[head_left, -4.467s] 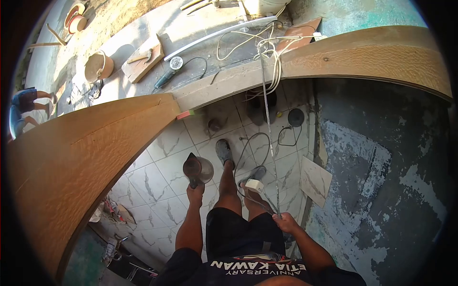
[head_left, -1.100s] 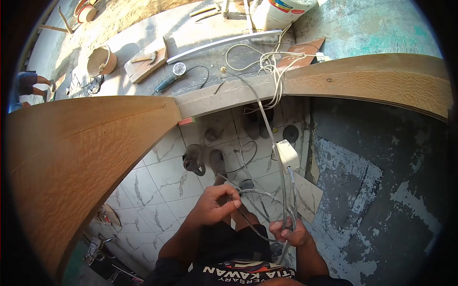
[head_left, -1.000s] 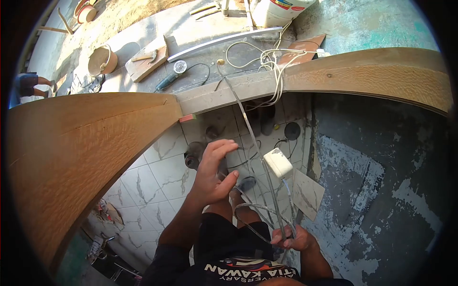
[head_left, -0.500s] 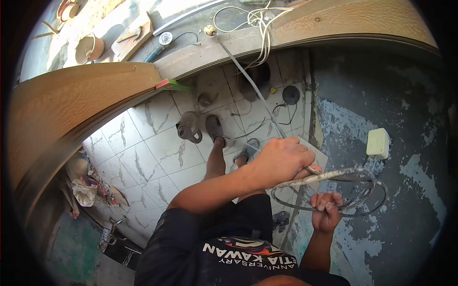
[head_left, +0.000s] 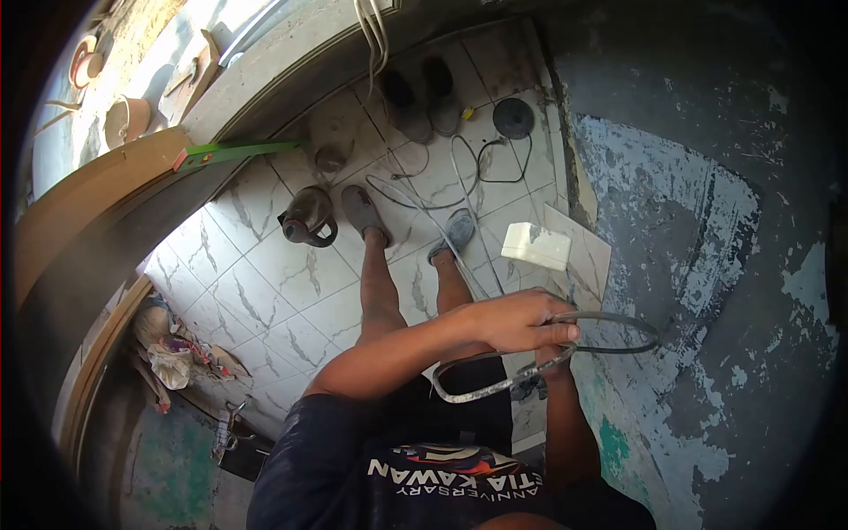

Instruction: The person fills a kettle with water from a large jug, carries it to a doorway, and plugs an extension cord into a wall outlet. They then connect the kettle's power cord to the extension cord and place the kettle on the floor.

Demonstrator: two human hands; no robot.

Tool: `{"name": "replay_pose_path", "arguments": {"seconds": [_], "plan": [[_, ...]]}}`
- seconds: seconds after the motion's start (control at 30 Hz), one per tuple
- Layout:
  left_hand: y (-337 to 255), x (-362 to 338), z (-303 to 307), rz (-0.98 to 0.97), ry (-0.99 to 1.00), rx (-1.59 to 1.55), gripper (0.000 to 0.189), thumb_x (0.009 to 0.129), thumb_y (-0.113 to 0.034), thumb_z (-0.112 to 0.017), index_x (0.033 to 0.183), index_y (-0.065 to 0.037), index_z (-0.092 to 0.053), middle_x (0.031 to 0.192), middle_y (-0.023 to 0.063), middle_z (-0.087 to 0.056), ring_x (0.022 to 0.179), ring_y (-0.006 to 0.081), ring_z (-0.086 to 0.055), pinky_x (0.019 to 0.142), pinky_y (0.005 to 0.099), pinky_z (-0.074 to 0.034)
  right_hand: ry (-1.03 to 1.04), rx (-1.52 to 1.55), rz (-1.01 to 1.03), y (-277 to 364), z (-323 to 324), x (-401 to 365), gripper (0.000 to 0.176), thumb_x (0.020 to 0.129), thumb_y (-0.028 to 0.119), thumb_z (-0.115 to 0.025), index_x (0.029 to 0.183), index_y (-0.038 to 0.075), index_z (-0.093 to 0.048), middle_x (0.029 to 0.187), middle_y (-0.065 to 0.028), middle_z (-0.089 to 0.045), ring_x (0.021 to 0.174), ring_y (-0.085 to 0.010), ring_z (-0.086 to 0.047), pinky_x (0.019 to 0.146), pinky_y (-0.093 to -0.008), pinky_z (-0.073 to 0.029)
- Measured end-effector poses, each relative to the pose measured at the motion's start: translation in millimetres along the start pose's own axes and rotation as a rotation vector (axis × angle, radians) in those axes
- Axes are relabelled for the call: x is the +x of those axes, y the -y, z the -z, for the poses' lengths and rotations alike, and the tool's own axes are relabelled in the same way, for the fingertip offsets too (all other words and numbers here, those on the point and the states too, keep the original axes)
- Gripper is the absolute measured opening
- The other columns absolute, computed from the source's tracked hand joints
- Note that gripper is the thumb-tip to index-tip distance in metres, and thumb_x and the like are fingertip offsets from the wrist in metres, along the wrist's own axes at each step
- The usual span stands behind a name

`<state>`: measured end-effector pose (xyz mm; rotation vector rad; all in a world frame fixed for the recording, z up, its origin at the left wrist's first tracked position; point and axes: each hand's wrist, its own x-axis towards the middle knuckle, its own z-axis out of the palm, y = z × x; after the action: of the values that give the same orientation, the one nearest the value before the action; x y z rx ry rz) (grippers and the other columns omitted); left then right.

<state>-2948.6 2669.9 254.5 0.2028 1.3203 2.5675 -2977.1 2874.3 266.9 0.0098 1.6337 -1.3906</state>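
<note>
My left hand (head_left: 528,323) is closed around a coil of grey, dirt-spattered cable (head_left: 618,318), whose loops stick out on both sides. Just beneath it, my right hand (head_left: 554,355) meets the same loops; its fingers are mostly hidden behind the left hand and seem closed on the cable. A white box (head_left: 536,246), which looks like a socket box, hangs in front of the hands, with a cord running down from it toward them. Thinner cable strands (head_left: 464,190) trail over the floor near my feet.
A dark brown jug (head_left: 309,216) stands on the tiled floor (head_left: 291,274). Dark shoes (head_left: 408,104) and a black disc (head_left: 512,117) with a cord lie ahead. A green spirit level (head_left: 234,153) juts from the wooden frame (head_left: 115,199). The peeling wall (head_left: 680,203) borders the right.
My hands have come together, the right moving left beneath the left. The white box has swung from the right wall leftward to in front of the hands. The view has shifted.
</note>
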Motion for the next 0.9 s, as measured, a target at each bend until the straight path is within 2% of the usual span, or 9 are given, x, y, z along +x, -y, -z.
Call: {"name": "replay_pose_path", "arguments": {"seconds": [0.03,0.13,0.27,0.33,0.47,0.53,0.63,0.8,0.9], "plan": [[30.7,5.4,12.7,0.043,-0.08,0.171,0.036,0.1,-0.036,-0.054,0.101,0.0,-0.06,0.095,0.0171,-0.064,0.092,0.0345,-0.063,0.085,0.041,-0.047,-0.027,-0.059,0.149,-17.8,18.4,6.2,0.037,0.097,0.036,-0.055,0.11,0.002,-0.06,0.106,-0.0144,-0.066,0.104,-0.0193,-0.063,0.09,-0.0369,-0.053],[118.0,-0.9,66.2,0.38,-0.289,0.675,0.046,0.096,-0.041,-0.057,0.129,-0.01,-0.056,0.126,0.0154,-0.061,0.121,0.0357,-0.055,0.1,0.0498,-0.044,-0.18,-0.121,-0.339,-102.0,92.1,42.4,0.023,0.089,0.02,-0.054,0.099,0.001,-0.064,0.083,-0.006,-0.061,0.071,-0.0161,-0.058,0.074,-0.0337,-0.052],[271.2,-60.1,127.0,0.961,-0.315,1.054,0.046,0.094,-0.048,-0.054,0.13,-0.02,-0.062,0.136,0.0085,-0.059,0.134,0.0308,-0.046,0.101,0.0717,-0.031,-0.178,-0.28,-0.463,-195.8,145.1,158.0,0.014,0.088,0.011,-0.057,0.096,0.005,-0.066,0.077,-0.0035,-0.061,0.068,-0.0143,-0.056,0.07,-0.0321,-0.05],[305.9,-84.4,139.1,1.252,-0.092,0.857,0.046,0.094,-0.05,-0.053,0.127,-0.02,-0.064,0.128,0.0079,-0.065,0.134,0.0311,-0.048,0.106,0.0602,-0.035,-0.067,-0.528,-0.327,-248.3,169.0,215.6,0.014,0.088,0.011,-0.057,0.096,0.005,-0.067,0.078,-0.0037,-0.062,0.073,-0.0147,-0.058,0.071,-0.0334,-0.05],[400.3,-184.2,125.6,0.971,-0.478,0.64,0.04,0.093,-0.031,-0.061,0.124,-0.004,-0.063,0.104,0.0177,-0.072,0.097,0.0357,-0.069,0.091,0.0402,-0.051,0.227,-0.819,-0.25,-311.7,178.8,311.7,0.015,0.087,0.011,-0.059,0.097,0.006,-0.069,0.085,-0.011,-0.068,0.081,-0.0226,-0.064,0.075,-0.0361,-0.05],[395.4,-215.2,120.0,0.95,-0.948,0.347,0.037,0.093,-0.022,-0.061,0.125,-0.004,-0.061,0.107,0.0185,-0.071,0.1,0.0315,-0.068,0.09,0.0399,-0.05,0.493,-1.035,-0.346,-307.6,156.5,357.0,0.014,0.086,0.011,-0.061,0.096,0.007,-0.07,0.092,-0.0162,-0.069,0.088,-0.0286,-0.066,0.081,-0.0374,-0.051],[409.1,-283.9,120.5,1.089,-1.407,0.321,0.048,0.091,-0.02,-0.062,0.137,-0.007,-0.053,0.121,0.0179,-0.064,0.11,0.0298,-0.062,0.094,0.0394,-0.048,0.505,-1.206,-0.067,-351.9,145.8,406.9,0.016,0.083,0.01,-0.066,0.098,0.008,-0.07,0.098,-0.0199,-0.068,0.094,-0.0336,-0.066,0.086,-0.0402,-0.051],[412.9,-362.9,146.6,0.989,-2.236,-0.158,0.093,0.087,-0.031,-0.072,0.158,-0.016,-0.014,0.155,0.0181,-0.032,0.139,0.0338,-0.036,0.105,0.0541,-0.036,-0.317,-1.188,0.11,-353.2,118.1,474.1,0.032,0.079,0.017,-0.076,0.109,0.009,-0.069,0.107,-0.0184,-0.069,0.103,-0.0362,-0.065,0.09,-0.0434,-0.051],[414.6,-387.8,169.8,0.892,-2.198,-0.313,0.085,0.087,-0.036,-0.071,0.155,-0.017,-0.025,0.156,0.0091,-0.034,0.144,0.0308,-0.029,0.109,0.0534,-0.029,-0.396,-1.102,-0.127,-364.5,114.7,511.1,0.037,0.078,0.023,-0.079,0.111,0.009,-0.068,0.109,-0.0168,-0.07,0.104,-0.0355,-0.066,0.089,-0.0428,-0.052]]}}
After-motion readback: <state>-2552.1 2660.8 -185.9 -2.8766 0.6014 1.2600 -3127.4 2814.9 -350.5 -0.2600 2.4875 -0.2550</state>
